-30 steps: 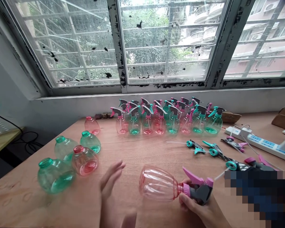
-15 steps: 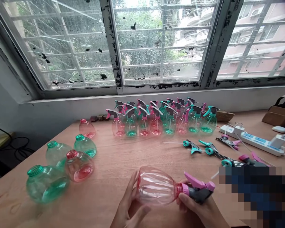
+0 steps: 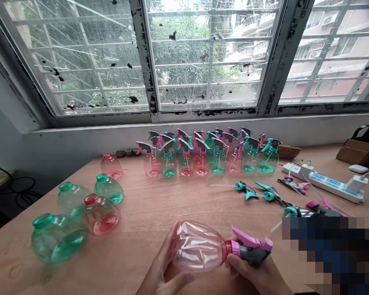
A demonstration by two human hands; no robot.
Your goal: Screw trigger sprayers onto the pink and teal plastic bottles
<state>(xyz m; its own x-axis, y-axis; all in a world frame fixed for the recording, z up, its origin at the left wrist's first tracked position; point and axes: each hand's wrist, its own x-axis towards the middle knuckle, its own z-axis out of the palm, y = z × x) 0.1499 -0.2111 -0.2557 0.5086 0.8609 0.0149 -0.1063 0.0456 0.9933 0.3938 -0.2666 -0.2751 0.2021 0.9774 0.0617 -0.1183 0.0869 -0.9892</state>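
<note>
A clear pink spray bottle (image 3: pixel 199 246) lies on its side in the air between my hands, over the front of the table. Its pink-and-black spray head (image 3: pixel 252 248) points right and sits on the bottle's neck. My left hand (image 3: pixel 167 266) is wrapped round the bottle's base from the left and below. At the neck, the thumb and fingers of my right hand (image 3: pixel 242 266) pinch the pink collar; some of these fingers are hidden behind the bottle.
Headless green and pink bottles (image 3: pixel 60 239) stand at the left. Several finished spray bottles (image 3: pixel 186 159) line the wall. Loose spray heads (image 3: pixel 272 194) lie right, near a white power strip (image 3: pixel 322 180). A brown box (image 3: pixel 356 149) sits far right. A blurred patch covers the lower right.
The bottle and both hands have shifted slightly left and down in view. Both hands keep their hold, and the bottle looks slightly turned about its length.
</note>
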